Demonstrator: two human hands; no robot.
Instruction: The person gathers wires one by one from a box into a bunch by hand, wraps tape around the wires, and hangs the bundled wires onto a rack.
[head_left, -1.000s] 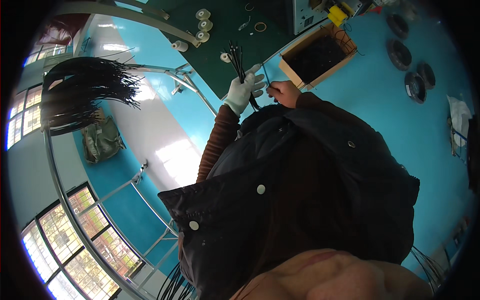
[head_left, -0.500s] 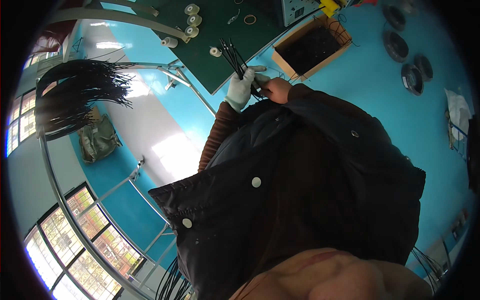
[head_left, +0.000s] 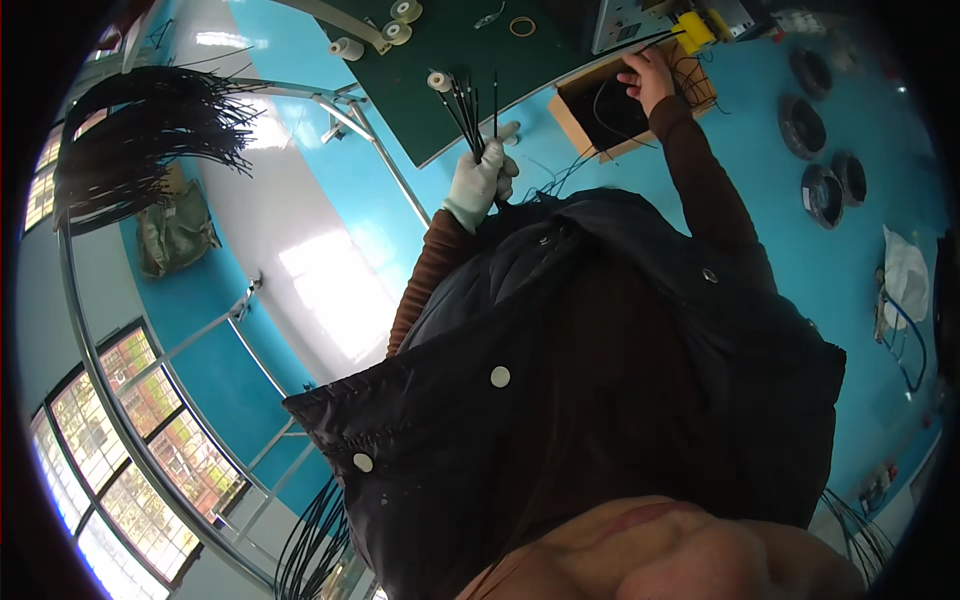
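Note:
My left hand, in a white glove, is closed round a bundle of thin black cables. The cables' upper ends fan out in front of the dark green table's corner, and one stands apart from the rest. Bare and farther off to the right, my right hand reaches over a cardboard box. Its fingers are bent and look apart, with nothing clearly gripped. Dark contents and thin black wires lie in the box, close to the fingers. A yellow part is just beyond my right hand.
Tape-like rolls stand on the green table, beside a grey machine housing. Black cable coils lie on the blue floor at right. At left, a metal rack carries a thick hank of black cables.
My right hand has left the left hand and moved away to the right, over the box. The left hand keeps hold of the cables. The whole view has shifted slightly.

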